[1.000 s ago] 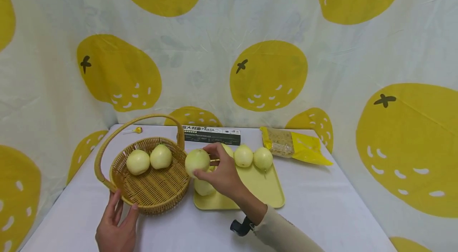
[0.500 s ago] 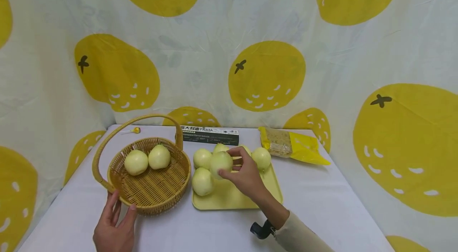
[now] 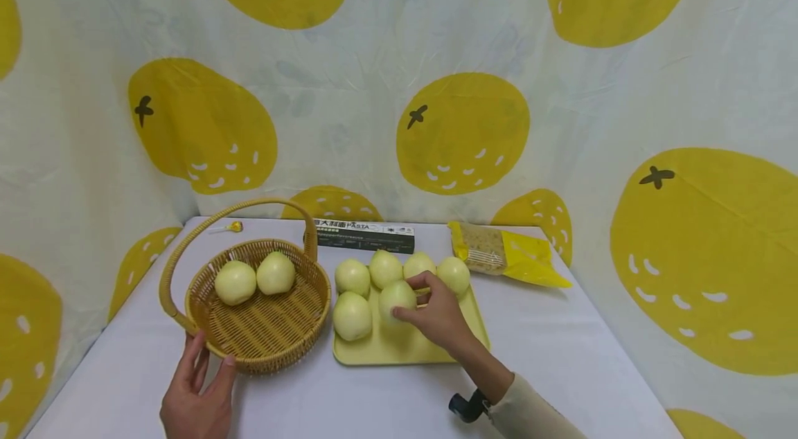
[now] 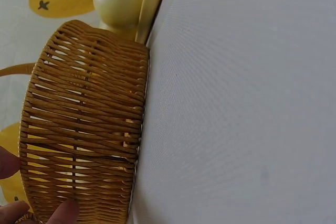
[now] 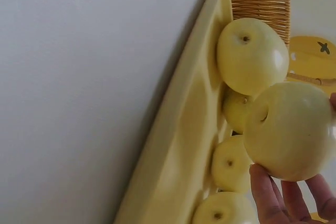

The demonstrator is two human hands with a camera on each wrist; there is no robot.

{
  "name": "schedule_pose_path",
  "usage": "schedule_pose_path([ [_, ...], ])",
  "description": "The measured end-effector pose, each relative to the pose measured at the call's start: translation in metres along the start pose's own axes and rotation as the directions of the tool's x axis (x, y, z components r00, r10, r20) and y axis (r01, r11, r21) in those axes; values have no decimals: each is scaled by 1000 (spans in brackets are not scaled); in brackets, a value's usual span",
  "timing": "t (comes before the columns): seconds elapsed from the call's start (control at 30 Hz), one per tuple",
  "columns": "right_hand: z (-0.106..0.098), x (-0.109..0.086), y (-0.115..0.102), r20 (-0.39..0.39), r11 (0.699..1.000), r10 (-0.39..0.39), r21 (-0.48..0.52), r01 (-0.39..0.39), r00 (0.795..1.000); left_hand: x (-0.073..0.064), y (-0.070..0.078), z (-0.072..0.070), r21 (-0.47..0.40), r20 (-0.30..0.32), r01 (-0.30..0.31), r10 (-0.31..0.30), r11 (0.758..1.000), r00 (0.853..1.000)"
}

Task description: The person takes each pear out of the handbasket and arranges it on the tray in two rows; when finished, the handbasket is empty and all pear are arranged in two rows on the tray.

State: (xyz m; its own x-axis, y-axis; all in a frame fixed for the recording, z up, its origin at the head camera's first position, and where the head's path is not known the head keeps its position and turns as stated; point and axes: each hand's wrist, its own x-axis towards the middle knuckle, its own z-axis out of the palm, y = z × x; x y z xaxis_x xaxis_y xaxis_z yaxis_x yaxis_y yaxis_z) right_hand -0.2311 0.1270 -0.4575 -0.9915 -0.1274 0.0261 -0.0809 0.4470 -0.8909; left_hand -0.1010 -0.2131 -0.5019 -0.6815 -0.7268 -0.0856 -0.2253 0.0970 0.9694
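My right hand (image 3: 439,314) holds a pale yellow pear (image 3: 397,302) by its side, over the yellow tray (image 3: 411,354). In the right wrist view the held pear (image 5: 290,131) appears off the tray, with fingers (image 5: 266,195) against it. Several other pears stand along the tray's back and left, among them a front-left pear (image 3: 352,316). On the left is a round wicker basket (image 3: 274,361) with a tall handle and two pears (image 3: 235,282) inside. My left hand (image 3: 198,390) grips the basket's near-left rim; the left wrist view shows fingertips (image 4: 64,212) against its woven wall.
Behind the tray lies a dark pasta box (image 3: 364,237). A yellow food packet (image 3: 508,255) is at the back right, and a wrapped lollipop (image 3: 234,226) at the back left. A fruit-print curtain (image 3: 349,113) hangs behind the white-covered table (image 3: 561,342).
My right hand has carried the pear rightward, away from the basket, then lower over the tray. My left hand stays at the basket, whose two pears have not moved.
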Motion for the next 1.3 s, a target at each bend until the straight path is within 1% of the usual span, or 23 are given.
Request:
schedule_pose_path([
  [0.13, 3, 1, 6, 18, 999, 8, -31, -7, 1000, 0, -1, 0, -15, 3, 10, -10, 1000, 1000],
  [0.37, 7, 5, 12, 43, 996, 28, -81, -24, 999, 1, -2, 0, -24, 12, -9, 10, 1000, 1000],
  [0.63, 10, 7, 17, 71, 993, 48, -114, -40, 996, 1, -2, 0, -35, 15, -5, 6, 999, 1000],
  [0.77, 10, 8, 18, 72, 993, 56, -106, -48, 996, 1, -3, -1, -34, 16, -15, 15, 999, 1000],
  [0.83, 10, 9, 18, 67, 994, 51, -95, -44, 996, 1, -3, -1, -43, 20, -22, 23, 999, 1000],
  [1.0, 12, 9, 21, 67, 998, 33, -53, -30, 997, 0, -3, -1, -50, 18, -19, 20, 999, 1000],
  [1.23, 9, 6, 23, 126, 999, 33, -17, -31, 991, -1, 0, 0, -30, 4, -25, 25, 999, 1000],
  [1.3, 8, 5, 23, 146, 1000, 21, -12, -20, 989, -1, 0, 0, -28, 3, -30, 30, 999, 1000],
])
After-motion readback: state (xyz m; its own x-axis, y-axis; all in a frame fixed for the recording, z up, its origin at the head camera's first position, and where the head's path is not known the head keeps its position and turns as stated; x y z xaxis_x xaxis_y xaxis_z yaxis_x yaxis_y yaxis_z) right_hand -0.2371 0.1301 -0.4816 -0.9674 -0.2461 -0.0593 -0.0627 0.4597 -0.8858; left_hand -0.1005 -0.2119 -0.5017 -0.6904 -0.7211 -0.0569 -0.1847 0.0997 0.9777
